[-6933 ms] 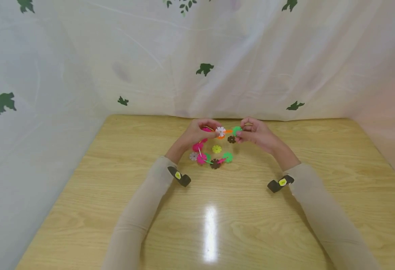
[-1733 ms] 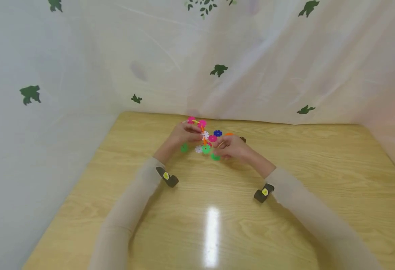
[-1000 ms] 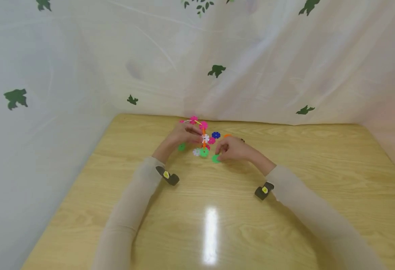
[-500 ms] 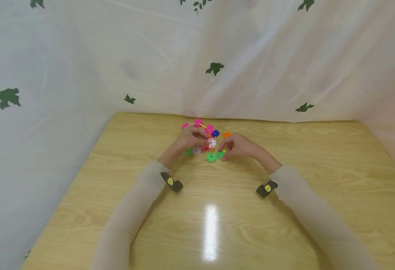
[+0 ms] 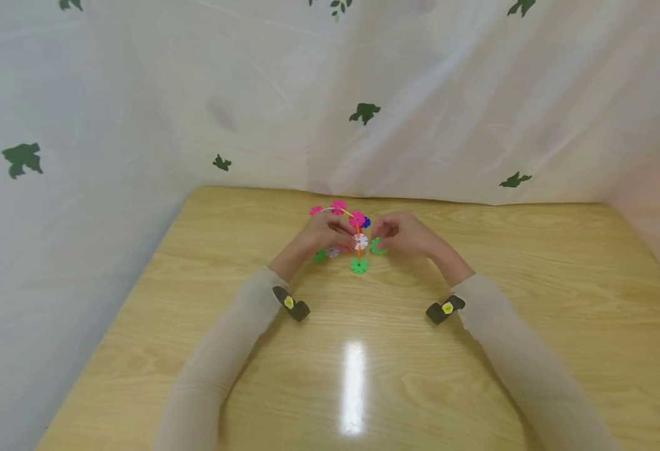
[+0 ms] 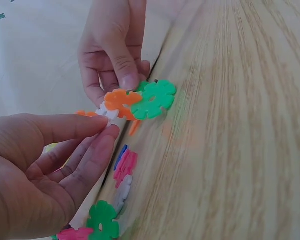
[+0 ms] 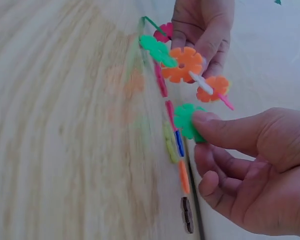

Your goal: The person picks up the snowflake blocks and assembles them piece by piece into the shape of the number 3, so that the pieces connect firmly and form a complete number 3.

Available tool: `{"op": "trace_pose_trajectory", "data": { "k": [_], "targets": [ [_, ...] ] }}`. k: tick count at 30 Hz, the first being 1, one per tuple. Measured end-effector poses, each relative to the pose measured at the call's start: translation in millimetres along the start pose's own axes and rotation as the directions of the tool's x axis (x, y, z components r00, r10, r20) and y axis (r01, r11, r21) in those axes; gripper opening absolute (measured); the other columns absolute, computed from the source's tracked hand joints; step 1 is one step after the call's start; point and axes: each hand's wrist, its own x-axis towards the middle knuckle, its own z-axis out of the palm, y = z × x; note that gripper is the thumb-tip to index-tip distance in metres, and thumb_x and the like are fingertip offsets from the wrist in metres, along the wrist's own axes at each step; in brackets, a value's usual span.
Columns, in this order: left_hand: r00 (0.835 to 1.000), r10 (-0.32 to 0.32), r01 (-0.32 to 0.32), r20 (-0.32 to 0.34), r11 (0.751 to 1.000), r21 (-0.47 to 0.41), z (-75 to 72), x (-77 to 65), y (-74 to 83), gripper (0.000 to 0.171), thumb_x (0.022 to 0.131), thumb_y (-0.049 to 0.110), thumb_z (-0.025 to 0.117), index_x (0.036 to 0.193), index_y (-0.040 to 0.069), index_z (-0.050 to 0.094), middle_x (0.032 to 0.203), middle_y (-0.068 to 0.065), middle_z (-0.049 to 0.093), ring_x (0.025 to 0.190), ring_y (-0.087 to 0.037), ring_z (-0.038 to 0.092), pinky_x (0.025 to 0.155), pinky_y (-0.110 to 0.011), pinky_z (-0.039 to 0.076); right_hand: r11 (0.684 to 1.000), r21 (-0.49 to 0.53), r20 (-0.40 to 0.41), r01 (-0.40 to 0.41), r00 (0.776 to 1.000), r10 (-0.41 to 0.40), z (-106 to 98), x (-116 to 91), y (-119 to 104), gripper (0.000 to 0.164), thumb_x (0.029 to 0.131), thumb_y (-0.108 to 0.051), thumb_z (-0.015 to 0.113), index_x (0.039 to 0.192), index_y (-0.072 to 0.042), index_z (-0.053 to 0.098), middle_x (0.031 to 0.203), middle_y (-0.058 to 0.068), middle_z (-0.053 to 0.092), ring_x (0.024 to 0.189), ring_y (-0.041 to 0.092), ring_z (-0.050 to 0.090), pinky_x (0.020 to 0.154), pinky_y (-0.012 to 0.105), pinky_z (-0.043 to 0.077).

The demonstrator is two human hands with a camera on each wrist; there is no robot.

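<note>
My left hand [image 5: 323, 233] pinches a white snowflake disc [image 5: 360, 241] between thumb and fingers. This disc is part of a curved chain of slotted plastic discs, with pink discs [image 5: 338, 207] at its far side, an orange disc [image 7: 182, 65] and a green end disc [image 5: 359, 265]. Just to the right, my right hand [image 5: 407, 237] pinches a separate green disc [image 7: 186, 120] by its edge with thumb and forefinger. A small gap lies between that disc and the chain. The fingers of the left hand hide part of the chain.
Loose discs lie on the wooden table [image 5: 476, 376] near its back edge: blue [image 7: 179, 143], yellow [image 7: 168, 142], orange [image 7: 184, 176] and dark brown [image 7: 187, 215]. Behind the table hangs a pale cloth [image 5: 262, 100] with green bird shapes.
Earlier the right hand held the chain's green end; then it took a loose green disc from the table and lifted it. The left hand has shifted the chain slightly right.
</note>
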Motion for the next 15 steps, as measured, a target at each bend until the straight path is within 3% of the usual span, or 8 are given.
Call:
{"op": "trace_pose_trajectory", "data": {
  "k": [7, 12, 15],
  "targets": [
    [0.999, -0.022, 0.022, 0.024, 1.000, -0.006, 1.5, 0.3, 3.0, 0.019, 0.084, -0.005, 0.078, 0.101, -0.008, 0.070, 0.082, -0.004, 0.072, 0.070, -0.010, 0.069, 0.074, -0.030, 0.064, 0.989, 0.149, -0.153, -0.014, 0.987, 0.037, -1.6, 0.4, 5.2, 0.016, 0.094, 0.001, 0.069, 0.107, 0.008, 0.070, 0.097, 0.020, 0.069, 0.081, 0.011, 0.061, 0.070, 0.018, 0.051],
    [1.000, -0.010, 0.010, 0.030, 1.000, 0.000, 2.0, 0.0, 2.5, 0.018, 0.084, -0.005, 0.078, 0.101, -0.007, 0.071, 0.084, -0.004, 0.072, 0.072, -0.011, 0.069, 0.075, -0.030, 0.064, 0.960, 0.279, -0.180, 0.018, 0.983, 0.033, 2.7, 1.4, 7.2, 0.016, 0.093, 0.005, 0.068, 0.107, 0.013, 0.066, 0.091, 0.012, 0.067, 0.076, 0.006, 0.060, 0.067, 0.018, 0.052],
    [0.999, -0.011, 0.011, 0.031, 1.000, 0.005, 1.6, -0.4, 0.4, 0.019, 0.084, -0.005, 0.078, 0.102, -0.006, 0.071, 0.086, -0.005, 0.072, 0.074, -0.011, 0.069, 0.076, -0.029, 0.063, 0.949, 0.315, -0.170, 0.027, 0.985, 0.029, 6.4, 2.1, 7.8, 0.015, 0.094, 0.007, 0.066, 0.106, 0.014, 0.064, 0.093, 0.014, 0.067, 0.079, 0.008, 0.062, 0.071, 0.019, 0.056]
  ]
}}
